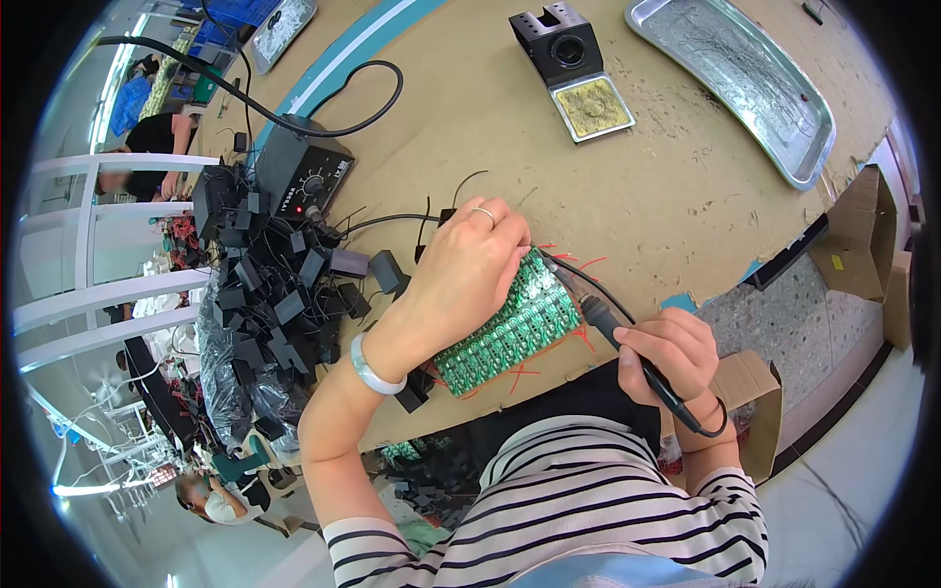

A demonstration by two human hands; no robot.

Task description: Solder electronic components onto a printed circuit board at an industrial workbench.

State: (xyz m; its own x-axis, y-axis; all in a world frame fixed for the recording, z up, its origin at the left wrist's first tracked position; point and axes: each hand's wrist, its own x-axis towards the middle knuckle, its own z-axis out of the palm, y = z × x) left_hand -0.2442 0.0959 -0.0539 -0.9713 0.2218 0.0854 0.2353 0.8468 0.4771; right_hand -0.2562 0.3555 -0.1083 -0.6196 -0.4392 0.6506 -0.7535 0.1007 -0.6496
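A green circuit board panel (515, 343) lies on the brown work surface in front of me, with thin red wires sticking out around its edges. My right hand (671, 358) is closed around the dark handle of a soldering iron (606, 318), whose tip points at the panel's upper right part. Over the panel's upper left side is my left hand (475, 260), its fingers pinched together near the top edge. What they hold, if anything, is hidden. Part of the panel is covered by this hand.
A soldering station (306, 176) stands at the left beside a heap of small black boxes with leads (284, 304). Farther off are an iron stand (559, 49) with a yellow sponge (591, 106) and a metal tray (755, 93) of thin wires. Cardboard boxes (858, 235) stand at right.
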